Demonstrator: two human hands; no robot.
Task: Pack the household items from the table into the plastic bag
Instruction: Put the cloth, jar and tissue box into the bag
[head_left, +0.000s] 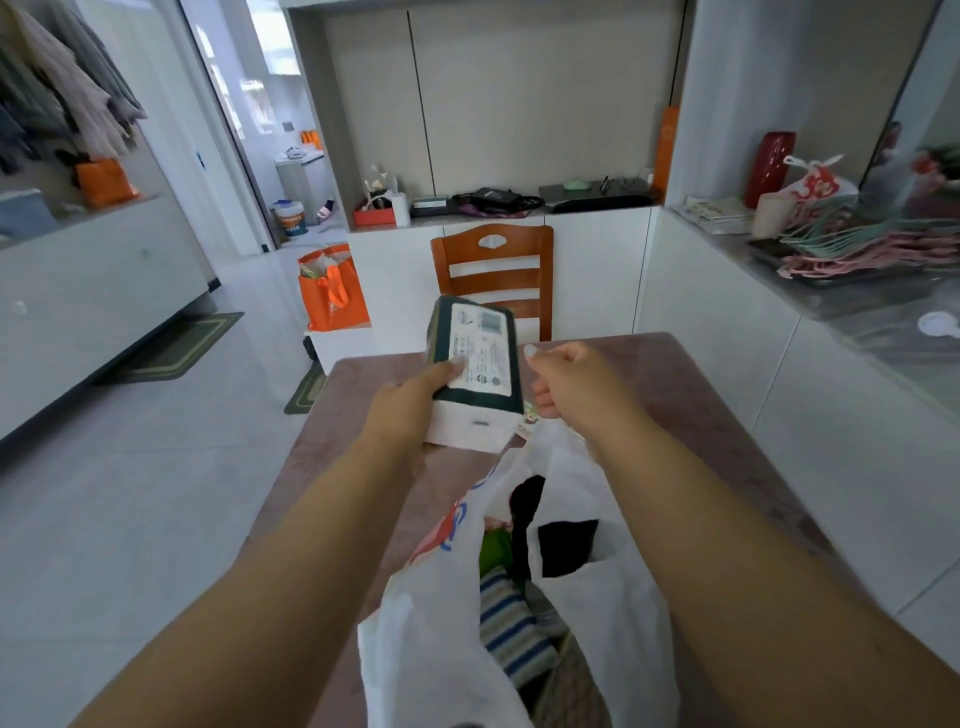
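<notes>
My left hand (410, 400) grips a dark green and white tissue pack (475, 358), lifted above the far part of the pinkish table (691, 395). A white box (470, 428) lies on the table just beneath the pack. My right hand (569, 376) hovers to the right of the pack with fingers loosely curled and nothing in it. The white plastic bag (613, 613) sits open at the near edge, under my right forearm. Inside it I see a striped cloth (511, 631), something green and dark items.
A wooden chair (493, 275) stands at the table's far end. An orange tote bag (332, 291) sits on the floor to the left. White cabinets with clutter (831, 244) line the right side. A small printed item (530, 415) peeks out beside the box.
</notes>
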